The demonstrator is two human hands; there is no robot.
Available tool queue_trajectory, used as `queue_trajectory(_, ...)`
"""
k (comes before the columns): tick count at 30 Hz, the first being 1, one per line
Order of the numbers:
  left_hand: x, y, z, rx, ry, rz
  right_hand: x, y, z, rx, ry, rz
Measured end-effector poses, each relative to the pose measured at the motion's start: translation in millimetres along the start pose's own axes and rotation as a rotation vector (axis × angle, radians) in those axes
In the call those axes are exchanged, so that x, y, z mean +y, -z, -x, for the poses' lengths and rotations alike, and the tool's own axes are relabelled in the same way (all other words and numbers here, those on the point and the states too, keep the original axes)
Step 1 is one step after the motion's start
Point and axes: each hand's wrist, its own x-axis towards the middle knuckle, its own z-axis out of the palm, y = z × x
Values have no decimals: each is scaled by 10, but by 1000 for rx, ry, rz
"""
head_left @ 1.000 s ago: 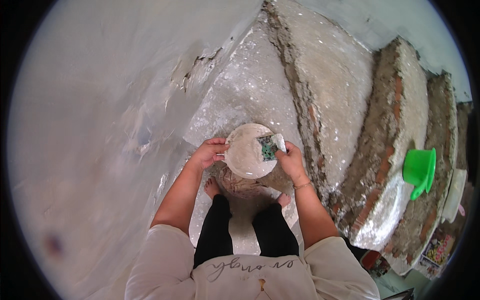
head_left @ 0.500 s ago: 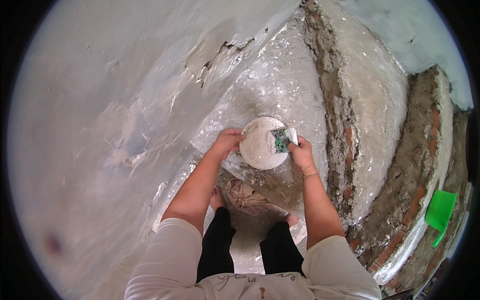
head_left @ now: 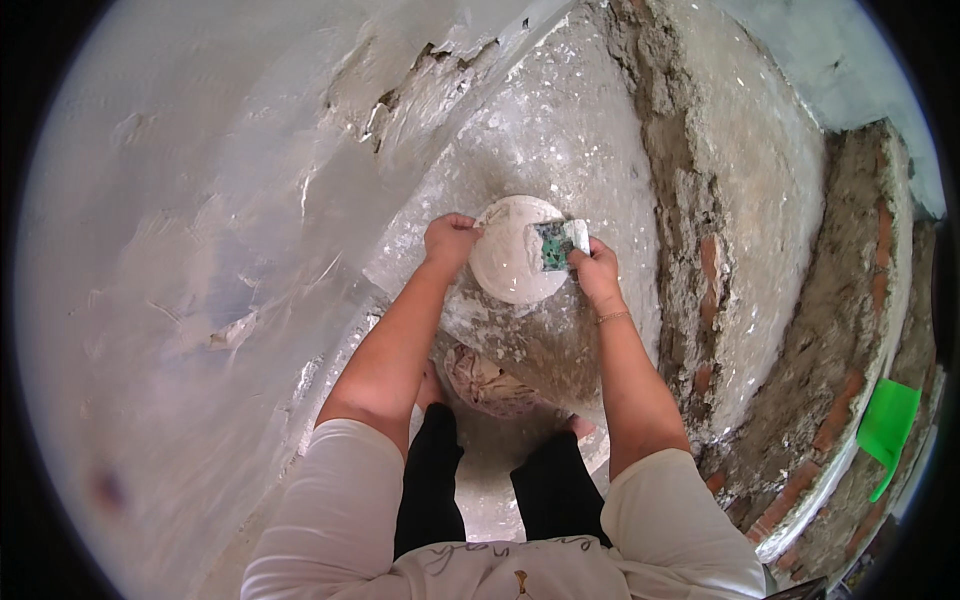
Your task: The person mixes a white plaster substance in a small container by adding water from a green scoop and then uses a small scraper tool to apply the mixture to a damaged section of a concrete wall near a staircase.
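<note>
A round white container (head_left: 505, 275) with pale paste across its top is in front of me, above the step. The thumb and fingers of my left hand (head_left: 452, 241) are closed on its left rim. My right hand (head_left: 597, 272) grips the right edge of a flat, squarish scraper (head_left: 556, 247). Its face has a dark green pattern, and a whitish strip runs along the side by my fingers. The scraper's left end lies over the container's paste, and white smears show around it. How deep the container is cannot be seen from above.
Grey, white-spattered steps (head_left: 560, 130) rise to the right, with rough mortar and exposed brick (head_left: 708, 265) along their edges. A smeared plaster wall (head_left: 200, 200) fills the left. Below lies a crumpled cloth bundle (head_left: 487, 382) between my bare feet. A green plastic piece (head_left: 888, 425) sits far right.
Both hands, the container and the scraper have moved up a little in view. The whole scene has shifted slightly. Both grips look the same.
</note>
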Motion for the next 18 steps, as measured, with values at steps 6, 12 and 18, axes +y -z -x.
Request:
queue_trajectory(6,-45,-15,-54,94,-9,-221,171,-61,-69,72,21,10)
queue_trajectory(12,-27,-1,-6,106,-18,-332,200,-95,-52,85,35,80)
queue_trajectory(18,-47,44,38,137,-93,-366,176,-98,-3,201,151,517)
